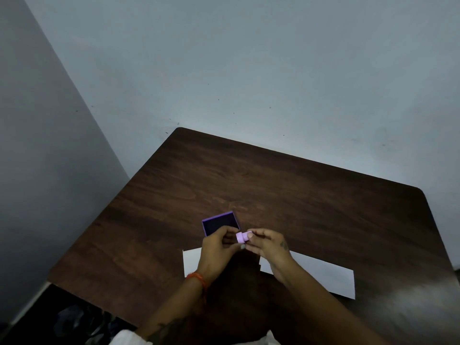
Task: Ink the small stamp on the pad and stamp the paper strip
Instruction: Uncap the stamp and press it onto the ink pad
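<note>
Two hands | left hand [216,250] and right hand [267,245] pinch small stamp [241,237] | above paper strip [323,275]

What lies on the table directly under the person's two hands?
The white paper strip lies on the dark table under the left hand and right hand, which hold the small stamp. Its middle is covered by the hands and forearms.

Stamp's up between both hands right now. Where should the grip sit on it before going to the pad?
Take the small pink stamp by its short round sides, pinched from the right by the right hand, whose fingertips are already on it. That likely leaves the printing end free to go down into the open purple ink pad just behind the left hand.
</note>
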### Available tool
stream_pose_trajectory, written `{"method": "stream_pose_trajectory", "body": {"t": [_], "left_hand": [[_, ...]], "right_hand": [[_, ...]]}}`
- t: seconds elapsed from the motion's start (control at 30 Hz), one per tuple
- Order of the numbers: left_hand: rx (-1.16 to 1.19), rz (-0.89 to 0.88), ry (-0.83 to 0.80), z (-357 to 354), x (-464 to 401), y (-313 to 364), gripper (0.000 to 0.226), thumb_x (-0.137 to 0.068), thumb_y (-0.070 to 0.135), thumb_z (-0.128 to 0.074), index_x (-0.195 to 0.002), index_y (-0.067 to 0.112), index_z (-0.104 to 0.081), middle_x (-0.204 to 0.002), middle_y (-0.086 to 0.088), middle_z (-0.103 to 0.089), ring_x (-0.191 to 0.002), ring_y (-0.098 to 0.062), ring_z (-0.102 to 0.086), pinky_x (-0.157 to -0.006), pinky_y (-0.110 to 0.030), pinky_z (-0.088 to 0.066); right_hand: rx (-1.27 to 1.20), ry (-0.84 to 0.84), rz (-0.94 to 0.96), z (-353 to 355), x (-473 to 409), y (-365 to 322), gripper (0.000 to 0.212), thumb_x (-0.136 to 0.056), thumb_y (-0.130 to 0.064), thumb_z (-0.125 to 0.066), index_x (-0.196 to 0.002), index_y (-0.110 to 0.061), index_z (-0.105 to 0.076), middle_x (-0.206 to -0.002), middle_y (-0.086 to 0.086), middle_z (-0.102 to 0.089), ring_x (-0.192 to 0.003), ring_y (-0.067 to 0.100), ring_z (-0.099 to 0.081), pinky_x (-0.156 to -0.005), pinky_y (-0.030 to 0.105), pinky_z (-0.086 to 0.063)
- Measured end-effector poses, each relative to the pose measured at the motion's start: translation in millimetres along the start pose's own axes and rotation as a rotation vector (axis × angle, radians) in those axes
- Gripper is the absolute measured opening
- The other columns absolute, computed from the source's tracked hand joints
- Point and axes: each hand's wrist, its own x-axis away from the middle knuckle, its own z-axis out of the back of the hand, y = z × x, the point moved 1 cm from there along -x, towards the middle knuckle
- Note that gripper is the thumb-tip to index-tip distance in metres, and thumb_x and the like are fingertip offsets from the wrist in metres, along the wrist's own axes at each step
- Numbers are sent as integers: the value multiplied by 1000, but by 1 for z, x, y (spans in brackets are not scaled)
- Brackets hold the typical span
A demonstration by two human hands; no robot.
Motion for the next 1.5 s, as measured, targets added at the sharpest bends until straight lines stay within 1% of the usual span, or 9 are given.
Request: {"method": "stream_pose_trajectory", "body": {"t": [0.1,0.3,0.53,0.67,0.8,1.0,1.13,1.27,1.5], "left_hand": [[22,5,-13,2,1,4,25,-74,12,-74,-97,19,-66,-97,2,-72,-92,-8,-68,-89,-31,-55],[8,-28,-51,6,1,10,22,-74,11,-74,-92,22,-67,-94,5,-72,-88,-2,-67,-83,-22,-55],[-15,-51,-73,7,1,14,25,-73,9,-74,-91,24,-66,-93,7,-71,-89,-2,-67,-80,-18,-54],[-12,-61,-64,8,2,16,25,-72,9,-75,-86,28,-66,-88,9,-71,-85,4,-66,-74,-10,-52],[-9,-53,-65,6,1,17,26,-71,9,-76,-84,28,-65,-87,10,-71,-83,6,-65,-71,-3,-49],[127,63,-63,3,-2,9,26,-67,4,-78,-86,19,-67,-89,1,-74,-83,-4,-70,-74,-19,-56],[118,125,-90,-2,-2,2,31,-69,3,-76,-93,17,-64,-97,-2,-71,-89,-10,-69,-77,-23,-55],[-53,100,-158,-11,-4,-4,37,-75,5,-71,-109,17,-63,-115,1,-66,-106,-11,-60,-96,-26,-46],[-338,-3,-152,-21,-9,-11,26,-79,6,-67,-104,13,-66,-116,-2,-65,-109,-14,-58,-95,-21,-44]], "right_hand": [[27,6,4,1,4,-4,22,-82,-17,-66,-102,-8,-65,-98,11,-71,-89,22,-70,-76,30,-58],[113,1,69,4,7,-12,16,-79,-6,-67,-86,-19,-66,-95,6,-70,-89,18,-67,-71,23,-56],[105,-62,75,8,9,-14,11,-81,-10,-66,-88,-17,-69,-98,8,-70,-86,16,-69,-63,18,-56],[84,-139,81,11,10,-17,27,-76,-7,-70,-102,-12,-66,-104,11,-70,-94,21,-69,-75,26,-58],[58,-133,34,12,9,-16,16,-81,-10,-66,-97,-12,-69,-103,10,-70,-91,19,-69,-66,21,-57],[-309,-137,-142,25,5,-13,18,-84,-4,-58,-88,-10,-74,-94,8,-75,-83,15,-70,-63,22,-57],[-576,-202,-188,27,6,-10,15,-70,-2,-64,-77,-6,-76,-80,9,-77,-68,11,-71,-58,20,-58],[-668,-242,-197,28,8,-10,16,-69,0,-63,-79,-2,-75,-81,12,-76,-66,13,-70,-58,22,-59],[-697,-279,-163,29,13,-14,23,-71,5,-58,-86,-3,-74,-89,16,-75,-74,18,-72,-61,26,-60]]}}
